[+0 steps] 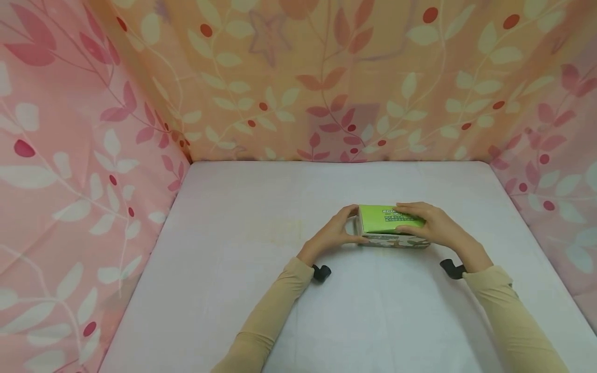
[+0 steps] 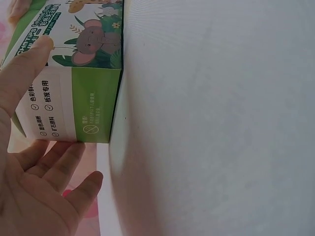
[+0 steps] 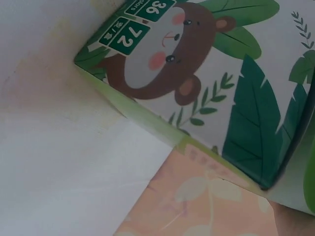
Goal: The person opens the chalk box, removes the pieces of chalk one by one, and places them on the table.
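Green box [image 1: 389, 225] on table [image 1: 233, 269], btwn both hands, left hand [image 1: 332, 235] at end, right hand [image 1: 431, 225] over top

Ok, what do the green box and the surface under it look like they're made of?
The green box, held between the left hand and right hand, looks like printed cardboard: crisp folded edges, flat panels with cartoon animals and a faint sheen. The table seems covered in matte white cloth or paper; a fine weave-like texture shows in the left wrist view, though I can't be sure.

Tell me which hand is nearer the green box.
Neither: both touch it. The left hand holds the left end of the green box; the right hand lies over its top right.
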Demonstrator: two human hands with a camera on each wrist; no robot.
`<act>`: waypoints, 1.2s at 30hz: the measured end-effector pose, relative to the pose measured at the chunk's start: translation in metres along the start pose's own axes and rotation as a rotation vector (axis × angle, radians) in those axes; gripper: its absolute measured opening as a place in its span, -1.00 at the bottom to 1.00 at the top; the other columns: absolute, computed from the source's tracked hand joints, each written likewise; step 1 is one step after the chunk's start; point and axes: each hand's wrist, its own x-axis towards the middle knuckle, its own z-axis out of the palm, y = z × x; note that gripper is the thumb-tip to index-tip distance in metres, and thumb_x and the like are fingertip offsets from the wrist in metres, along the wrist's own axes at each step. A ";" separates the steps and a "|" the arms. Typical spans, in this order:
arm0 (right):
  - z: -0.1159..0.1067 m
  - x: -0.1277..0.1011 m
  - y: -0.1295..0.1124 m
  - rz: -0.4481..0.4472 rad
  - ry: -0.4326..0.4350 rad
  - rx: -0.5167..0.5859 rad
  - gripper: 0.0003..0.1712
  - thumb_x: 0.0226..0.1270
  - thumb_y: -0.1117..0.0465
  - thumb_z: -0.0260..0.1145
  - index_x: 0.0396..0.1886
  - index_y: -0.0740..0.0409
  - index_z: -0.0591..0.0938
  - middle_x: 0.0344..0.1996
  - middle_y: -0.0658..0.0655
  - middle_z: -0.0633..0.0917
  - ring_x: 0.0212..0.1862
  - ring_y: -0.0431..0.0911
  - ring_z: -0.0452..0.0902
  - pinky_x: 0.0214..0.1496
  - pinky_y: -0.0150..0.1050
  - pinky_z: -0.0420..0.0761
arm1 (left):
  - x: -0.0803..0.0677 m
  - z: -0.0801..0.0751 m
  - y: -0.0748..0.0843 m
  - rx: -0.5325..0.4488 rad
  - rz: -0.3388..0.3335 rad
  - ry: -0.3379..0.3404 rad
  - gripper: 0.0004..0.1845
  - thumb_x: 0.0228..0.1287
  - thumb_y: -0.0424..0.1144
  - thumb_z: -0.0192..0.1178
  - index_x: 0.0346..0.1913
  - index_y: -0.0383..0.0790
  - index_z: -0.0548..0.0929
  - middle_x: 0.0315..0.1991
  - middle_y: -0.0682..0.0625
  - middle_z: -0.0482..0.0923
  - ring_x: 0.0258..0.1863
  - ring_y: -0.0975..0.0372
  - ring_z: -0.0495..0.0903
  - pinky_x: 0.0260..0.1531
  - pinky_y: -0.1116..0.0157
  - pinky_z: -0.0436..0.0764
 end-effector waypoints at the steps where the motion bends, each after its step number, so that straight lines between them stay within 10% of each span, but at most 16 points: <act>1: 0.000 0.000 0.000 0.000 0.001 0.003 -0.34 -0.04 -0.07 0.46 0.12 0.03 0.57 0.16 0.12 0.54 0.19 0.12 0.41 0.13 0.13 0.41 | 0.000 0.000 0.000 0.000 0.000 -0.002 0.02 -0.15 0.10 0.43 0.37 -0.11 0.12 0.29 0.05 0.26 0.32 0.28 0.21 0.30 0.36 0.21; 21: -0.014 0.012 0.011 0.068 -0.107 0.056 -0.46 0.03 -0.14 0.40 -0.02 0.00 0.65 -0.06 0.11 0.67 0.05 0.10 0.54 0.07 0.10 0.47 | 0.003 0.005 -0.003 -0.037 -0.032 -0.043 0.05 -0.13 0.07 0.43 0.39 -0.10 0.07 0.34 0.05 0.19 0.34 0.28 0.20 0.30 0.38 0.21; 36: -0.012 0.001 0.002 0.041 -0.185 0.056 -0.10 -0.10 -0.23 0.44 0.26 0.02 0.43 0.22 0.19 0.46 0.25 0.17 0.30 0.17 0.17 0.31 | 0.005 0.004 -0.005 -0.028 -0.018 -0.037 0.04 -0.15 0.08 0.44 0.37 -0.14 0.09 0.31 0.02 0.22 0.32 0.28 0.23 0.28 0.42 0.22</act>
